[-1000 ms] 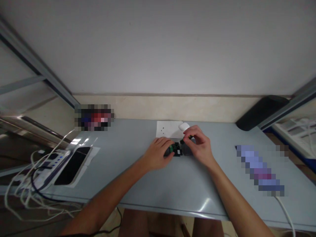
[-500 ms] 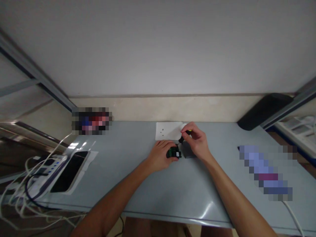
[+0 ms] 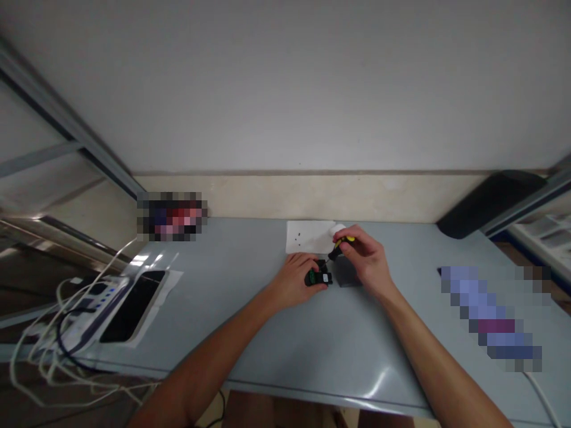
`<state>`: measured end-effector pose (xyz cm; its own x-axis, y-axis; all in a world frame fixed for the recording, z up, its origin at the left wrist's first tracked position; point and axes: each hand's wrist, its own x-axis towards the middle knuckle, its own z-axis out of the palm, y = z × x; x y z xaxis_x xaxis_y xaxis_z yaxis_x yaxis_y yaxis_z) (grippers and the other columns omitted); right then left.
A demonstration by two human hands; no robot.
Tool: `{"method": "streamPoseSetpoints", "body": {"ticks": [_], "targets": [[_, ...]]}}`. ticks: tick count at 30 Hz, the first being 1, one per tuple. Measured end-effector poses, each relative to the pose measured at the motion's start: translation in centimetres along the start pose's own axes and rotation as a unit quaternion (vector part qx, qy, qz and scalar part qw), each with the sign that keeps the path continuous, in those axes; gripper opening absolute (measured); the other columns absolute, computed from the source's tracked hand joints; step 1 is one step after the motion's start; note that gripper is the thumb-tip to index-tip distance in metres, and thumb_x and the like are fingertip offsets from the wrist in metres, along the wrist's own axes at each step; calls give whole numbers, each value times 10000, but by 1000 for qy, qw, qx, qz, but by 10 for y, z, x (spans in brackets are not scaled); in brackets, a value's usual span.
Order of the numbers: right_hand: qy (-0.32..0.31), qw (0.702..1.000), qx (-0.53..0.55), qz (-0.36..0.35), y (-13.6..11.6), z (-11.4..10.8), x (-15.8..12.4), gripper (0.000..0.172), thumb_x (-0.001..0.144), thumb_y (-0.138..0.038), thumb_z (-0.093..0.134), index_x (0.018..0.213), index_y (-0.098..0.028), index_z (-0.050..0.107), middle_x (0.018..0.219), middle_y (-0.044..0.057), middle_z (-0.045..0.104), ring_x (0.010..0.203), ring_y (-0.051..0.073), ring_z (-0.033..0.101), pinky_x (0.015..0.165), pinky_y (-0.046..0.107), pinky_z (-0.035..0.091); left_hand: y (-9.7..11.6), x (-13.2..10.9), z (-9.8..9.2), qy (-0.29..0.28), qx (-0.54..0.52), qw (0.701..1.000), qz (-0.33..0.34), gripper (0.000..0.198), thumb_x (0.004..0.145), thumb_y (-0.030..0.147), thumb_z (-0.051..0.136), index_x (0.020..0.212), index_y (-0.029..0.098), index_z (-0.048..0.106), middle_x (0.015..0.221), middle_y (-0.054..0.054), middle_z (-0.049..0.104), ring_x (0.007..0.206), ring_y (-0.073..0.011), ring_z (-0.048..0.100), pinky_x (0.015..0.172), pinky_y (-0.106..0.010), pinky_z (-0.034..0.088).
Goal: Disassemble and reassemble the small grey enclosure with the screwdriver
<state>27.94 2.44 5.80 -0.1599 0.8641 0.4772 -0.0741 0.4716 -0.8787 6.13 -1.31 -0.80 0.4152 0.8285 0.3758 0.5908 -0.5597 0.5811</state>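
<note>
My left hand [image 3: 297,280] is closed around a small black device with a green circuit board [image 3: 319,277], thumb on its near side and fingers on the far side. A screwdriver [image 3: 341,246] with a black and yellow handle is pinched in my right hand [image 3: 368,261]. Its thin shaft slants down to the left, and the tip reaches the device; the exact contact point is too small to make out. Beside the device, partly under my right hand, lies a dark grey flat piece [image 3: 347,274]. Behind my hands, a white sheet [image 3: 307,235] carries several tiny dark bits.
A phone [image 3: 134,306] lies at the left near a power strip [image 3: 104,297] and tangled white cables [image 3: 49,351]. A black cylindrical object [image 3: 491,202] leans at the back right. Blurred-out items [image 3: 486,312] are at the right and back left. A wall closes off the far edge.
The view has shifted slightly, so everything sits a little further right. The screwdriver is tilted more, showing more of its yellow handle and its shaft. Both hands keep their holds.
</note>
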Motion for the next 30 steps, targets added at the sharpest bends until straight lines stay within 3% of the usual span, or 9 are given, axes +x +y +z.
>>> {"method": "streamPoseSetpoints", "body": {"ticks": [3,6,12,16,19,22,24,27,30], "targets": [[-18,999,34,31,1,-1,0,210,1048,-472,696,1150,-315,791,1071,49,780,1012,241,706,927,393,540,-1,0,1,4,4,1000,6,376,830,341,959,1006,220,649,1351,-99,742,1298,-310,675,1150,-509,496],[-23,997,63,30,3,-1,-1,233,1058,-492,671,1022,-287,774,1195,75,784,1157,271,701,987,416,534,-1,0,0,1,3,1000,4,377,829,341,961,1008,223,652,1343,-93,746,1293,-305,679,1150,-505,496],[8,1000,-4,-11,5,-5,2,100,949,-401,827,969,-303,821,967,32,725,925,211,669,850,353,542,-1,1,0,-3,3,1000,3,392,817,351,976,1000,227,652,1331,-90,752,1287,-307,683,1148,-510,490],[-13,999,-5,36,2,-8,1,235,1027,-446,728,1222,-338,802,1178,46,802,1036,230,713,986,407,545,-1,0,1,4,3,1000,5,401,813,349,984,990,222,648,1353,-92,748,1299,-307,680,1148,-504,488],[-24,999,16,34,-1,-8,0,208,1011,-483,746,1105,-313,821,1273,65,776,1158,247,697,1006,393,538,-1,0,1,-1,-1,1000,2,402,813,348,986,994,222,650,1352,-86,750,1293,-302,682,1148,-497,485],[-12,1000,12,5,-2,-8,1,188,918,-469,859,912,-286,820,1125,59,750,1109,238,682,926,344,546,-1,0,1,-8,-2,1000,-3,392,824,362,977,1005,224,659,1366,-83,746,1295,-297,678,1156,-495,476],[-18,1000,0,15,-2,-8,1,171,912,-456,867,975,-301,836,1012,40,740,995,219,684,879,337,548,-1,0,0,-13,1,1000,-6,372,838,367,964,1004,225,664,1381,-84,741,1310,-299,671,1163,-499,472],[-28,999,2,44,-1,-9,1,245,989,-488,775,1166,-325,821,1067,40,783,987,230,707,917,377,555,0,0,0,-14,5,1000,-8,368,841,372,961,999,224,664,1387,-90,737,1325,-307,663,1166,-509,469],[-27,998,24,42,1,-10,1,242,1037,-517,696,1077,-304,804,1170,57,786,1099,257,707,982,411,544,1,0,0,-12,2,1000,-9,387,824,363,976,990,222,656,1379,-88,739,1316,-306,667,1160,-508,468]]}}
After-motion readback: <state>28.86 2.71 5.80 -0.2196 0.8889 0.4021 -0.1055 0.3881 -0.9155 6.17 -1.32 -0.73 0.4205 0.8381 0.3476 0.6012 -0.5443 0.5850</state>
